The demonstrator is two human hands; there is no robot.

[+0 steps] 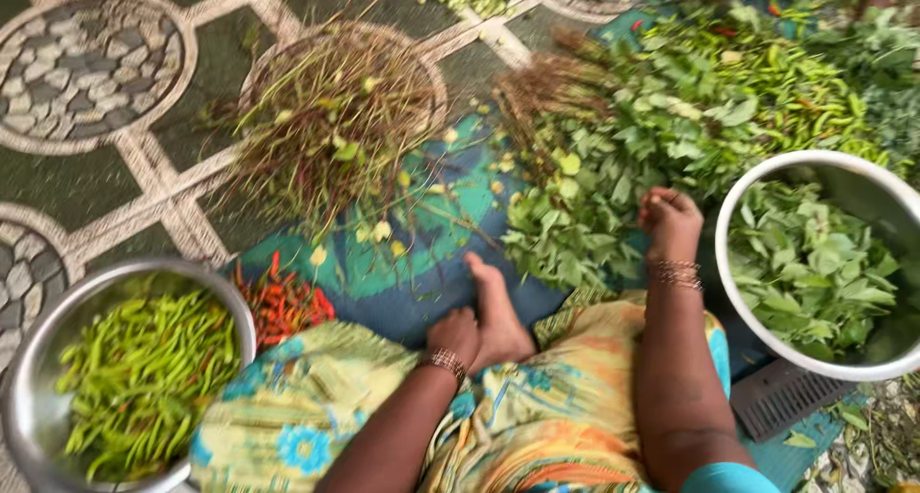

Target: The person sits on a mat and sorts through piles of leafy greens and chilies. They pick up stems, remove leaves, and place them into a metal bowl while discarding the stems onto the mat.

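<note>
The right hand (671, 220) is clenched in the leaf pile (613, 167), just left of the white bowl (757, 182) that holds picked leaves. The left hand (454, 332) rests loosely curled against the bare foot (496, 311), grasping nothing. Far left of the bowl stands a steel basin (34, 359) of green chillies (144, 378), with red chillies (283, 306) beside it.

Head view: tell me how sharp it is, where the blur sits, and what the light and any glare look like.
Head view: soft all over, with motion smear strongest on the stripped stems and the leafy pile; light is even daylight without hard shadows; mild sheen on the rim of the steel bowl of green chillies; the white bowl of leaves looks bright but not blown; the right hand and left hand are slightly blurred.
</note>
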